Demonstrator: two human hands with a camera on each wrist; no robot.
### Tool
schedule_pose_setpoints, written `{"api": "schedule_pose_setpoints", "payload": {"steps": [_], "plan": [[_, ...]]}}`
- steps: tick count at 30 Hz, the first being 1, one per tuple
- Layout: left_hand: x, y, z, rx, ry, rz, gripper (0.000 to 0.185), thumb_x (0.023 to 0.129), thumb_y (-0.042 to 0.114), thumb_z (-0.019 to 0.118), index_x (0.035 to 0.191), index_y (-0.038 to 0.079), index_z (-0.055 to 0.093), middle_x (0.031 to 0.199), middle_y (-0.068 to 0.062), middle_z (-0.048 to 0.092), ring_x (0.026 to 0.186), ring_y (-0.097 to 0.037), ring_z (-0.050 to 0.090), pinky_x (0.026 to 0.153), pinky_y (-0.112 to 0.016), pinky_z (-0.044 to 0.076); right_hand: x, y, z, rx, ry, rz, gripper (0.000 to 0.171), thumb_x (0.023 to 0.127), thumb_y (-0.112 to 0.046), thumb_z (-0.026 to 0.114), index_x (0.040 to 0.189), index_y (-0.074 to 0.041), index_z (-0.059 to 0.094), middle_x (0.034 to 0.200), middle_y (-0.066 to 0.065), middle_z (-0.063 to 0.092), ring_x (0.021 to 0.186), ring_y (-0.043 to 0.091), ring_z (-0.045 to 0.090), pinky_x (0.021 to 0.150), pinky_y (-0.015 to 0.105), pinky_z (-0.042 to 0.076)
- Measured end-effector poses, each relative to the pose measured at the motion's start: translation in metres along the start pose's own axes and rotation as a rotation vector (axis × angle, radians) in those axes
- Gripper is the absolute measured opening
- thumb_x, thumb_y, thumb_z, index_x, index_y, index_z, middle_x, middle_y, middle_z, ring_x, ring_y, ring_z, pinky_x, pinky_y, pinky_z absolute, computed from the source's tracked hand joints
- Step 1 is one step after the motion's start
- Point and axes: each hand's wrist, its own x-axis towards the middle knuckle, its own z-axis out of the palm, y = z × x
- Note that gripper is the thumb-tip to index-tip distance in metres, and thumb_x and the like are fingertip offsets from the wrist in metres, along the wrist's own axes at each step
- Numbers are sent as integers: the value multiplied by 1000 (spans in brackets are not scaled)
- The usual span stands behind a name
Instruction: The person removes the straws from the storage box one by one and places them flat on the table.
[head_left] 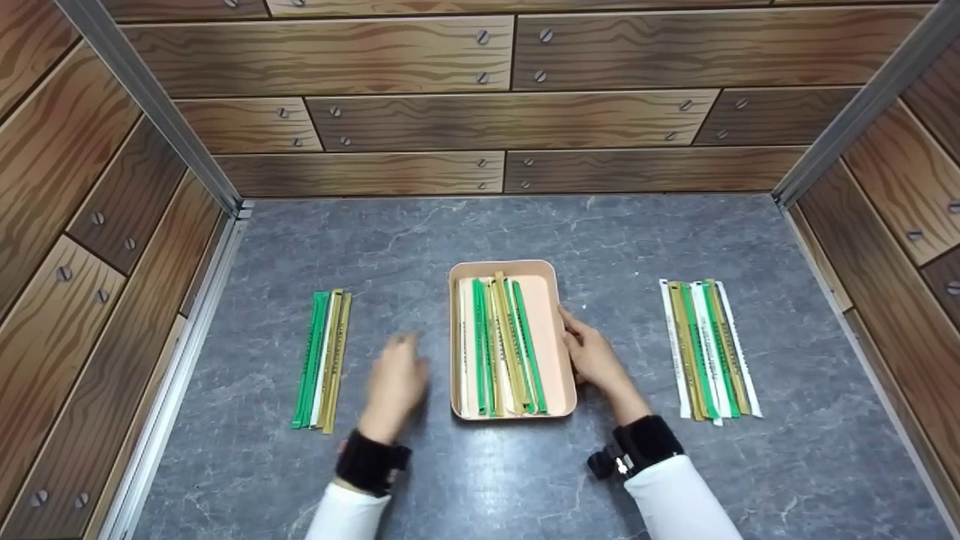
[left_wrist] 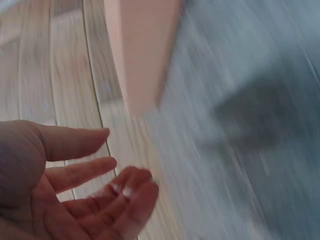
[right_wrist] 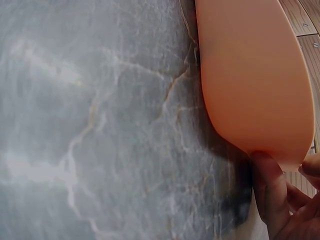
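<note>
A shallow peach tray (head_left: 555, 360) stands mid-table, with long thin green, gold and white printed packets (head_left: 499, 337) lying lengthwise in it. My right hand (head_left: 596, 360) grips the tray's right side; in the right wrist view its fingers (right_wrist: 272, 192) hold the tray wall (right_wrist: 255, 80) at its lower edge and rim. To the left of the tray, apart from it, is my left hand (head_left: 397, 382), blurred. Nothing is held in it, and its fingers (left_wrist: 125, 205) are loosely bent in the left wrist view, near the tray's blurred outer wall (left_wrist: 145, 50).
On the left of the grey marbled table (head_left: 517, 480) lies a bundle of similar green, white and gold packets (head_left: 322, 360). A second bundle (head_left: 709, 349) lies on the right. Wood-patterned walls (head_left: 495, 120) enclose the back and both sides.
</note>
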Motion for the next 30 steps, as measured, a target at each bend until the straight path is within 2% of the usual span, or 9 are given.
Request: {"api": "schedule_pose_setpoints", "payload": {"steps": [3, 6, 8, 11, 14, 18, 23, 27, 30], "plan": [[1, 23, 17, -50, -46, 74, 42, 85, -2, 68, 126, -6, 59, 111, -29, 62, 89, -38, 65, 74, -42, 57, 1, 1, 0, 0, 6, -7, 50, 102, -10, 49, 150, -19, 42, 97, 21, 65, 47, 18, 56, 37, 37, 49], [0, 40, 32, -101, -112, 103, 43, 86, -3, 68, 127, -8, 58, 112, -30, 61, 85, -36, 65, 71, -37, 57, 1, 1, 0, -8, 6, -11, 50, 102, -10, 49, 150, -20, 42, 96, 22, 65, 47, 18, 56, 36, 37, 49], [-1, 49, 41, -104, -161, 100, 45, 86, -1, 68, 129, -9, 56, 114, -30, 59, 86, -34, 65, 72, -35, 57, 1, 2, 1, -15, 7, -14, 50, 102, -11, 49, 151, -20, 42, 96, 23, 65, 46, 17, 55, 36, 37, 49], [0, 56, 53, -50, -186, 116, 42, 87, 0, 69, 126, -10, 58, 111, -29, 59, 88, -36, 65, 75, -37, 57, 1, 2, 1, -17, 9, -16, 50, 102, -11, 50, 151, -21, 42, 97, 24, 64, 46, 17, 54, 36, 37, 48], [1, 57, 63, 19, -166, 132, 35, 85, -1, 69, 118, -10, 62, 102, -24, 60, 84, -36, 65, 73, -39, 57, 1, 2, 0, -21, 11, -17, 50, 102, -11, 50, 151, -21, 42, 96, 24, 64, 44, 16, 53, 36, 36, 48], [3, 56, 73, 38, -118, 130, 28, 81, -10, 64, 109, -11, 62, 91, -22, 59, 76, -35, 64, 66, -40, 57, 1, 2, 0, -28, 11, -17, 50, 102, -11, 50, 150, -21, 42, 101, 25, 64, 43, 17, 52, 36, 37, 48], [6, 56, 81, 104, -57, 141, 24, 75, -17, 60, 98, -11, 60, 80, -22, 59, 69, -35, 64, 61, -43, 56, 3, 4, 0, -55, 15, -60, 49, 101, -8, 49, 150, -16, 43, 117, 26, 62, 56, 18, 58, 45, 33, 51], [6, 57, 84, 168, -80, 140, 22, 76, -15, 61, 98, -10, 60, 78, -22, 61, 69, -35, 64, 61, -43, 56, 4, 5, 0, -56, 16, -63, 49, 101, -7, 49, 150, -15, 43, 114, 26, 63, 56, 20, 59, 42, 34, 50], [6, 57, 85, 177, -101, 141, 24, 75, -14, 62, 99, -10, 60, 79, -22, 62, 70, -35, 64, 61, -43, 56, 3, 4, 0, -56, 23, -62, 49, 101, -8, 50, 149, -16, 44, 111, 26, 64, 54, 20, 58, 41, 34, 49]]}}
